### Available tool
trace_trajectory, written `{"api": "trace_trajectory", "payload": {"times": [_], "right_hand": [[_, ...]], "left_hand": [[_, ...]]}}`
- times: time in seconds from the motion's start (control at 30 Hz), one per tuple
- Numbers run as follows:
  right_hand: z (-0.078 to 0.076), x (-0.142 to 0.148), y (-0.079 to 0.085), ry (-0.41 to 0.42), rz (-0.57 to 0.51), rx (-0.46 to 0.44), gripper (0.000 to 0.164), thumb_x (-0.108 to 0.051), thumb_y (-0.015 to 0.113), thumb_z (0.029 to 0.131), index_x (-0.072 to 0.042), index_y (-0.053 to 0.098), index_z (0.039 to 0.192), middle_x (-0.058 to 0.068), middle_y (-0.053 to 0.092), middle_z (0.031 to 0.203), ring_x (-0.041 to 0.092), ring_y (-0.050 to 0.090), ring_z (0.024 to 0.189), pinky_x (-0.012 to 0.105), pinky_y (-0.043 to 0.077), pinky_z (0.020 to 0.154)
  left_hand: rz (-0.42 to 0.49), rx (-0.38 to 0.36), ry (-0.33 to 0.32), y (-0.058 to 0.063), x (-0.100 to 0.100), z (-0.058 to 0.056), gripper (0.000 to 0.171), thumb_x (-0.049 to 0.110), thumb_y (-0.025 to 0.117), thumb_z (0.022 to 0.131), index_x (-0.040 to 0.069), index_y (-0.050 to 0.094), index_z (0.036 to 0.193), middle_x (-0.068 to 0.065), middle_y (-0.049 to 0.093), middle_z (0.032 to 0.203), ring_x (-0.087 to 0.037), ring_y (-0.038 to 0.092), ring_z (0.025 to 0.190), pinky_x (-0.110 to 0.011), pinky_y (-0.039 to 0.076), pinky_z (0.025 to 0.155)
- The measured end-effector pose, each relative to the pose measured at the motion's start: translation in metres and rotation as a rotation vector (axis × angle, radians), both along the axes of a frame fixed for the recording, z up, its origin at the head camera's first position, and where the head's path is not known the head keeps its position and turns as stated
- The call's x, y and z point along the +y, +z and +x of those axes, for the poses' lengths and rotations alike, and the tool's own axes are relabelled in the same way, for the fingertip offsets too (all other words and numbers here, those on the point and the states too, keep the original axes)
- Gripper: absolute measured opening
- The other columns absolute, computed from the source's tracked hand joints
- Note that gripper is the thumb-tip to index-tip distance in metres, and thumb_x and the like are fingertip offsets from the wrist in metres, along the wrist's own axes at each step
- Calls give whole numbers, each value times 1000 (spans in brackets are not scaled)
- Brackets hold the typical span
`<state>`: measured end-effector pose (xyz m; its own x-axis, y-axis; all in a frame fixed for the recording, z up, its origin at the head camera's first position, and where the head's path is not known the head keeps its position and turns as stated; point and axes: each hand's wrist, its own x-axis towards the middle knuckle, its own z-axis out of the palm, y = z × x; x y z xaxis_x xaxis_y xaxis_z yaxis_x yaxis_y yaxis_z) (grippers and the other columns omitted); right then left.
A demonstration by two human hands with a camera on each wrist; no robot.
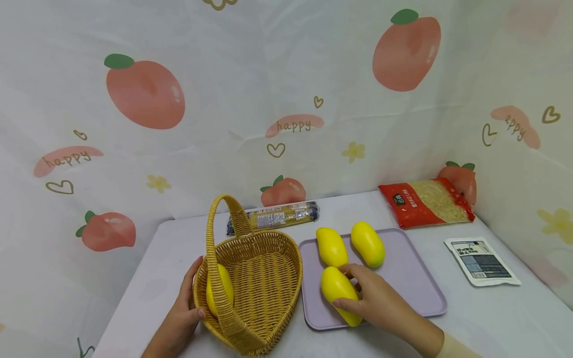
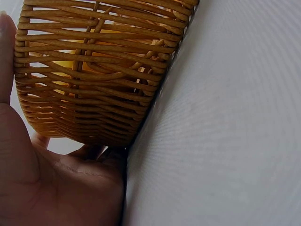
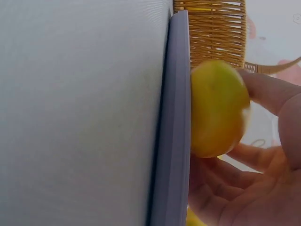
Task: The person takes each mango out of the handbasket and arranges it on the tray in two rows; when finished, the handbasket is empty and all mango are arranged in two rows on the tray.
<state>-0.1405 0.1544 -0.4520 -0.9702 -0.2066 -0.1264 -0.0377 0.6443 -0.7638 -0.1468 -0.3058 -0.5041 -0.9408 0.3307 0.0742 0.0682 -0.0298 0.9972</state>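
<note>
Head view: right hand [image 1: 375, 298] pinched front yellow oval mango [image 1: 336, 287] on lilac rectangular tray [image 1: 407, 278]; left hand [image 1: 184, 309] gripped outer side of tan heart-shaped wicker basket [image 1: 264, 283], likely steadying it.

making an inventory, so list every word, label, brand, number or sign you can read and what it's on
"happy": fabric backdrop, left and middle
"appy": same backdrop, right side; no first letter shows
Red bag: pale characters, too small to read
Long clear packet: print too small to read
Flat white packet: print too small to read
</note>
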Motion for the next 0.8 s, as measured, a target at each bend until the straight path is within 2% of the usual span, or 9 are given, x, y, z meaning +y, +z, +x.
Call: {"api": "trace_trajectory", "payload": {"times": [0.5,0.8], "right_hand": [[0,0,-4,-25,11,4,69,-37,96,86,-9,67,141,-1,69,130,17,63,98,46,59,91],[1,0,-3,-29,-6,8,64,-31,94,88,-8,66,141,0,68,129,17,64,100,46,60,89]], "left_hand": [[-2,1,-3,0,0,0,107,37,80,102,36,2,176,-7,-6,179,-3,19,156,-17,27,115],[-2,7,-9,0,0,0,108,38,79,103,33,0,176,-6,-6,179,-5,19,156,-18,29,115]]}}
